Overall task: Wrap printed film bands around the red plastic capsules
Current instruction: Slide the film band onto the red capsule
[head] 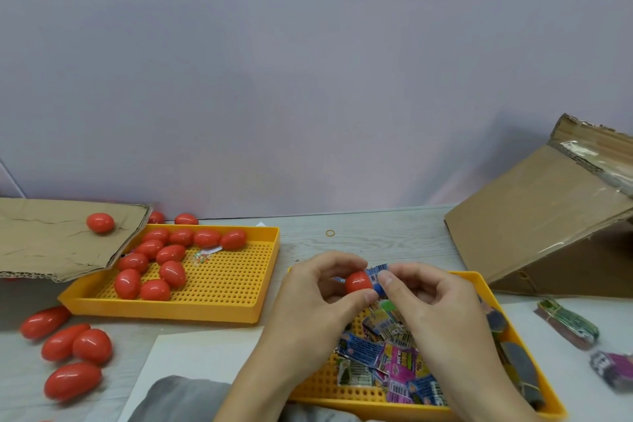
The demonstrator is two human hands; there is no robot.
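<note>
My left hand grips a red egg-shaped capsule between thumb and fingers, above the near yellow tray. My right hand pinches a blue printed film band that sits on the capsule's right end. Several loose printed bands lie in that tray below my hands. Several bare red capsules fill the left part of the far yellow tray.
Loose red capsules lie on the table at the left; one rests on a flat cardboard sheet. A tilted cardboard box stands at the right. Bundled bands lie at the right edge. A rubber band lies behind.
</note>
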